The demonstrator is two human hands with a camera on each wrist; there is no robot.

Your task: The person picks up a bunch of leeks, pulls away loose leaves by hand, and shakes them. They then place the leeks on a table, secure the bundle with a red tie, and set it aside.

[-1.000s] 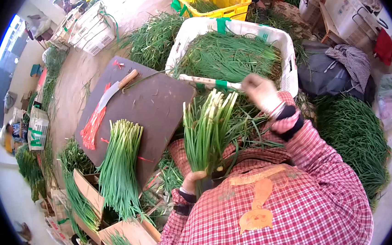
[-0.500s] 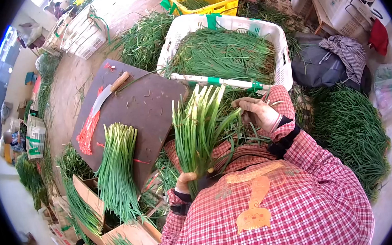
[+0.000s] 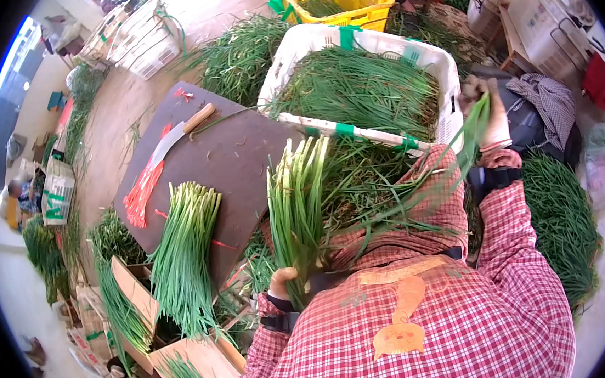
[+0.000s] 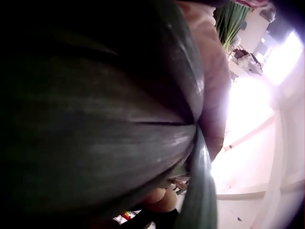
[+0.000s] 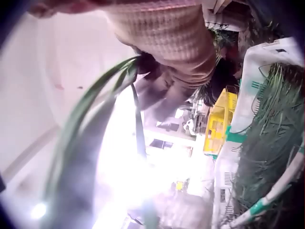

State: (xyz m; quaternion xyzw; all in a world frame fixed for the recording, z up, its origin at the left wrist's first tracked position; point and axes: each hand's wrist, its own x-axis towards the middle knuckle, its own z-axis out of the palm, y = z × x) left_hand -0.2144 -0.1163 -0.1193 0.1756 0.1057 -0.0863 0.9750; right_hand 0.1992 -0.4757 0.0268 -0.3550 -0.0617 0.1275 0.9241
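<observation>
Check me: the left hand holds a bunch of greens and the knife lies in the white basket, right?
No: the head view shows the knife lying on the dark board, not in the white basket. The left hand does hold a bunch of greens.

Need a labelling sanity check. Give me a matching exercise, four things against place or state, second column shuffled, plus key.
Things:
1. Knife
2. Yellow crate
3. Left hand
4. Right hand

Place or state:
a. just past the large white crate in the head view
b. holds long green leaves
c. lies on the brown board
d. grips the bunch whose pale ends point up

Pairs: 1-c, 2-a, 3-d, 4-b
</observation>
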